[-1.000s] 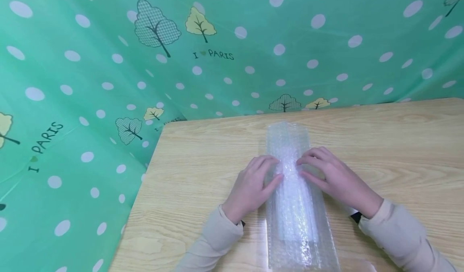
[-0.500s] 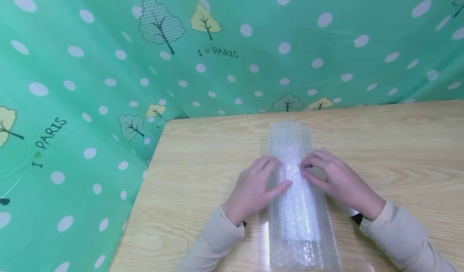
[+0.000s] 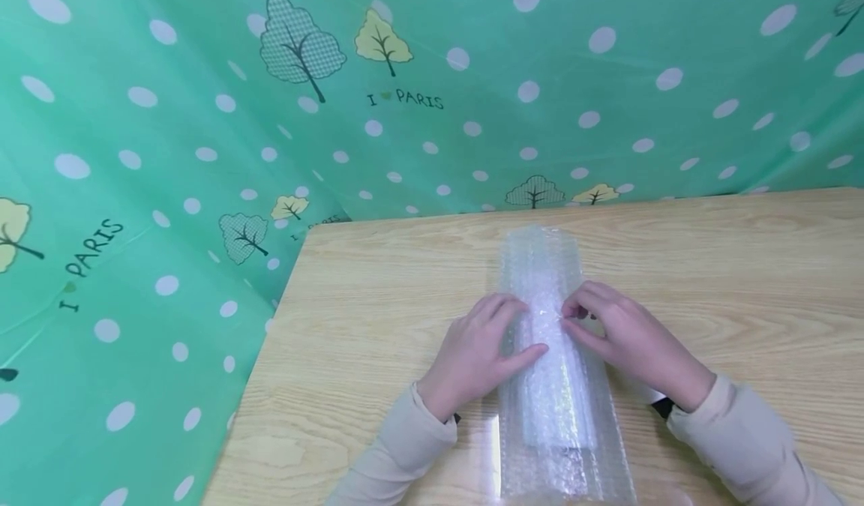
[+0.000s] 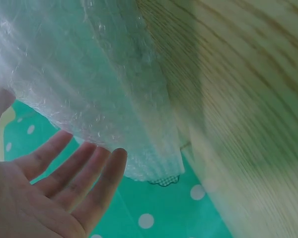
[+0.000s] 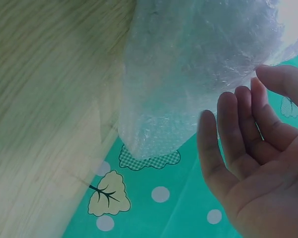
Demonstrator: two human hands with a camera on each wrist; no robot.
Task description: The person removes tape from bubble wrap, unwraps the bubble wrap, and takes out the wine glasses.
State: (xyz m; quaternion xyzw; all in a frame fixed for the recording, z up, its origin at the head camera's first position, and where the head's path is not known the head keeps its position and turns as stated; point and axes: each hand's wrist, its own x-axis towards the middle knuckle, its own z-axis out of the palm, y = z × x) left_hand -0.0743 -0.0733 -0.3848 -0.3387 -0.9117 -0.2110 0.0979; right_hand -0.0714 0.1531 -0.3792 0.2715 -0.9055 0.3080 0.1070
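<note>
A long piece of clear bubble wrap (image 3: 540,255) lies lengthwise on the table, folded around something pale whose kind I cannot make out. My left hand (image 3: 469,352) rests on its left side with fingers fairly straight and the thumb stretched across the top. In the left wrist view the left fingers (image 4: 102,181) spread along the wrap's side without curling round it. From the right, my right hand (image 3: 624,330) pinches the wrap's upper surface between thumb and forefinger. The right wrist view shows the right thumb (image 5: 283,82) close to the forefinger at the wrap, other fingers loosely bent.
The wood-grain table (image 3: 364,311) extends to both sides of the wrap. Behind it and at the left hangs a green dotted cloth (image 3: 418,34) printed with trees. The table's left edge slopes down toward the front.
The right thumb and forefinger have come together on the wrap. My left thumb has slid slightly right and toward me across its top. The wrap stays in place.
</note>
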